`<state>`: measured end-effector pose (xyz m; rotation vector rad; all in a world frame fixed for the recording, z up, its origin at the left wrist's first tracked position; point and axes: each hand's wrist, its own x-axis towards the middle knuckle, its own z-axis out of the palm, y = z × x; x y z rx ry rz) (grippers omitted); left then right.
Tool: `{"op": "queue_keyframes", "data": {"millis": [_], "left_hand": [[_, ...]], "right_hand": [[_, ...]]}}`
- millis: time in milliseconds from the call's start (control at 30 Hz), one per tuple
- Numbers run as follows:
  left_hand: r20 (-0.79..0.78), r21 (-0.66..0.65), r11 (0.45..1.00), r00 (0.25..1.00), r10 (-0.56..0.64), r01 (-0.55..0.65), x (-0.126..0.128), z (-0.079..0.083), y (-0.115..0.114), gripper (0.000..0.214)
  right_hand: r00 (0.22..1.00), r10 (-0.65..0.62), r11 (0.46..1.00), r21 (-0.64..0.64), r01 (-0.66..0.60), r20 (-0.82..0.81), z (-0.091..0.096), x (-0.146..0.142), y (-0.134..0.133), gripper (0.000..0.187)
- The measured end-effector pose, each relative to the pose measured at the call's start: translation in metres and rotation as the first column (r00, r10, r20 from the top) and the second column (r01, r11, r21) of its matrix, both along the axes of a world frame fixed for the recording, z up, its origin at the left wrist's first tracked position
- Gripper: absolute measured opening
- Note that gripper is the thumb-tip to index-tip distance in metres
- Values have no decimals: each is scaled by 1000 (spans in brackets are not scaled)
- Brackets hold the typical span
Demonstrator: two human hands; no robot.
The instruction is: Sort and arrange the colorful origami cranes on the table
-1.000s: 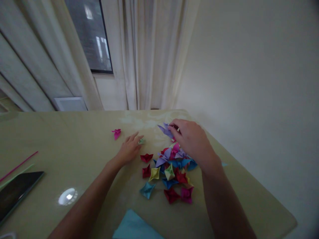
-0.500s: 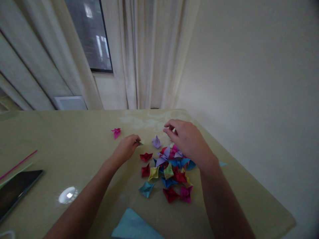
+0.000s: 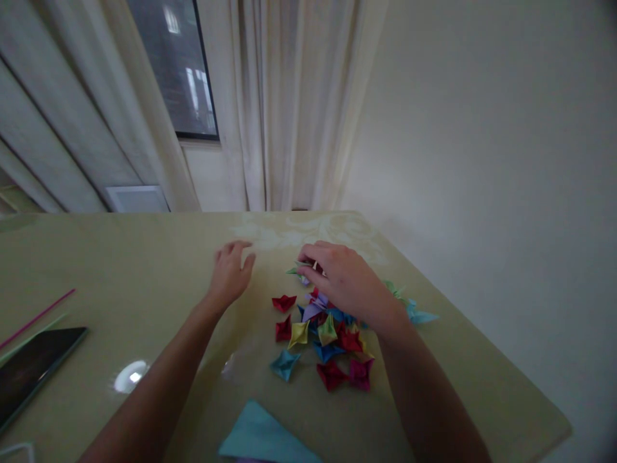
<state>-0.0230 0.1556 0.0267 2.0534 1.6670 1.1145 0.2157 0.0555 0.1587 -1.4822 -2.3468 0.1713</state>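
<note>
A heap of small folded paper pieces in red, yellow, blue, purple and pink lies on the glossy beige table. My right hand rests over the far side of the heap. Its fingertips are pinched together on a light green folded piece, with a lilac piece just under them. My left hand hovers to the left of the heap with its fingers curved and apart, and nothing shows in it. A red piece lies between the two hands.
Teal and green folded pieces lie behind my right wrist. A light blue paper sheet sits at the near edge. A dark tablet and thin pink and green sticks lie far left. Curtains and a window stand behind.
My left hand let go of the green piece and moved left and farther away, covering the spot where a pink piece lay. My right hand came down and nearer, closing on the green piece.
</note>
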Motion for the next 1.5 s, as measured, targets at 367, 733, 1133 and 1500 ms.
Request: {"op": "queue_keyframes", "data": {"millis": [367,733,1133,1500], "left_hand": [[-344,-112,989,937,55,-99,-56,-46,21,49],[89,146,869,868,-488,473,4,72,-33,31],[280,66,855,813,-511,515,24,71,-41,31],[-103,-298,713,721,-685,635,53,13,-45,30]], "right_hand": [[999,-35,999,-30,34,-28,9,0,-13,14],[990,13,995,96,1,-143,1,1,0,35],[992,-45,997,50,51,-122,1,5,7,11],[947,-251,968,33,249,200,-12,14,22,24]]}}
